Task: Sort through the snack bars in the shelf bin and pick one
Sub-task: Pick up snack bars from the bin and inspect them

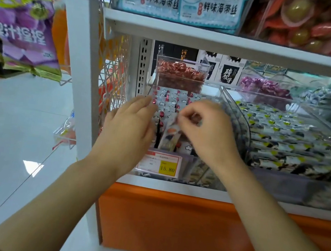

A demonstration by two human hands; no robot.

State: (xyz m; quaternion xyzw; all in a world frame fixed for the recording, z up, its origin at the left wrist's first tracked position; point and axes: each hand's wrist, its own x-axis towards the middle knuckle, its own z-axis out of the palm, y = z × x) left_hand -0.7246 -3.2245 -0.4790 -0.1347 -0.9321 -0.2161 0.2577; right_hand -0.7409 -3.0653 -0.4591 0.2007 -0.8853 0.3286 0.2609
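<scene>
Slim white-and-orange wrapped snack bar (pixel 170 135), centre frame, tipped up out of the clear acrylic shelf bin (pixel 241 123).
Risk: the slick wrapper may slip from so light a pinch and drop back among the packed white-and-red bars (pixel 171 100). Right hand (pixel 206 131) pinches the bar's top end with curled fingers. Left hand (pixel 130 126) is straight-fingered and holds nothing, at the bin's left edge.

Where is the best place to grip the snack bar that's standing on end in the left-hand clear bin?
Grip its top end, coming from above. The snack bar stands tilted on end, its lower end sunk among the packed bars, so only the top sticks free. The right hand pinches there; the left hand is open beside it.
</scene>
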